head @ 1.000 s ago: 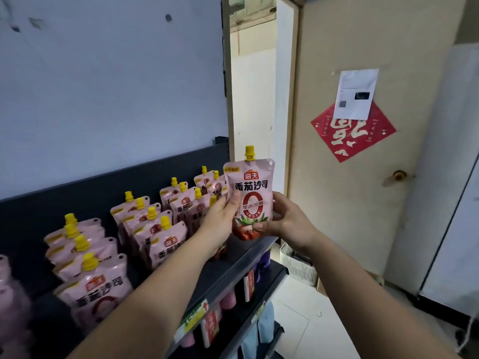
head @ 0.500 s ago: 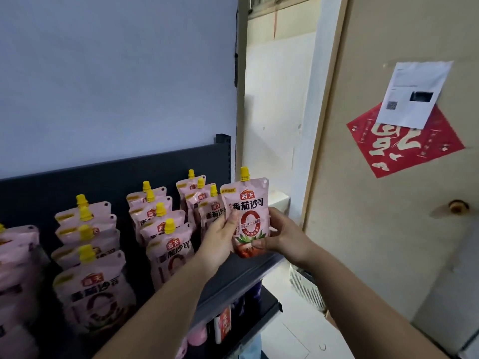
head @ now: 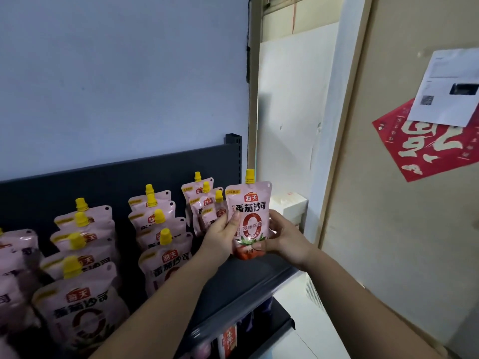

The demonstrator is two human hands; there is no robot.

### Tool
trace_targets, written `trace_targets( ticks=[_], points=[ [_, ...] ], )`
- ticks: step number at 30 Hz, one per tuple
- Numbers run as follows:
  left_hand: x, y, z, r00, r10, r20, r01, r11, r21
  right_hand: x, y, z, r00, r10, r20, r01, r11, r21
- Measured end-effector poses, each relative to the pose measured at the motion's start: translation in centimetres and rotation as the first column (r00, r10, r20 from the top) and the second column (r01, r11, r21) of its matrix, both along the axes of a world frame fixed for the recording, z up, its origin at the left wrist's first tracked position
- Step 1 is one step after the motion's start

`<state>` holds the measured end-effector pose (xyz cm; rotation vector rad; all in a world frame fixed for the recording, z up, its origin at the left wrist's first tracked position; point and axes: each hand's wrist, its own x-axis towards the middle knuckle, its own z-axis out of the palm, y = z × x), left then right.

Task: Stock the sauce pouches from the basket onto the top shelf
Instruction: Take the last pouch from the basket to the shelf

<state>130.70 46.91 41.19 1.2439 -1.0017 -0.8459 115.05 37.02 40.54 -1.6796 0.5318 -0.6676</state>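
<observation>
Here a pink sauce pouch [head: 247, 218] with a yellow cap stands upright in the middle of the frame, gripped from both sides. The left hand [head: 223, 235] is closed on its left edge, thumb laid across the printed front, and the right hand [head: 283, 239] is closed on its right edge and lower corner, with fingertips [head: 259, 246] curling over the red bottom of the pack. The pouch's base sits at or just above the right end of the top shelf [head: 248, 278]; whether it touches the dark board cannot be told, since the hands cover that spot.

Just behind and to the left of the held pouch is a short row of like pouches [head: 204, 203], one behind another, caps up. Further left, in the lower middle of the frame, a second row [head: 162, 237] runs toward the camera, and a third row [head: 80, 255] fills the lower left, its nearest pack large and blurred. More pouches sit at the far left edge, partly cut off.

A dark back panel [head: 116, 177] rises behind the rows against a pale wall [head: 116, 73]. Below the top shelf, at the bottom of the frame, a lower shelf [head: 272, 330] holds other packs, mostly hidden. On the right, a beige door [head: 401, 229] carries a red paper square [head: 427, 143] with a white sheet [head: 451, 86] stuck over its upper corner.
</observation>
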Motion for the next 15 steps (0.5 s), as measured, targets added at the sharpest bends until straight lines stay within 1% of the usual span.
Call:
trace_targets(
  ticks=[4,6,8,11,13,15],
  points=[
    [-0.2,-0.1,-1.4,0.990,0.115,0.085,-0.118,0.993,0.023,1.0,-1.4,-0.7,0.993,0.095,-0.071,-0.097,0.995,-0.031],
    [-0.4,-0.1,-2.5,0.984,0.163,0.077,-0.166,0.986,0.035,1.5,-1.9,-1.4,0.985,0.145,-0.097,-0.149,0.988,-0.033],
    [-0.9,0.0,-3.6,0.974,0.219,0.050,-0.222,0.973,0.056,1.6,-2.3,-2.1,0.977,0.190,-0.100,-0.195,0.980,-0.041],
    [-1.5,0.1,-4.6,0.956,0.280,0.083,-0.287,0.953,0.092,1.9,-2.9,-3.3,0.968,0.242,-0.063,-0.244,0.970,-0.022],
    [-1.9,0.1,-5.6,0.948,0.310,0.071,-0.316,0.944,0.098,2.3,-2.9,-4.5,0.978,0.195,-0.070,-0.196,0.980,-0.015],
    [-2.6,0.4,-6.2,0.919,0.392,0.047,-0.395,0.915,0.080,2.5,-2.7,-6.1,0.985,0.148,-0.083,-0.153,0.987,-0.053]
  ],
)
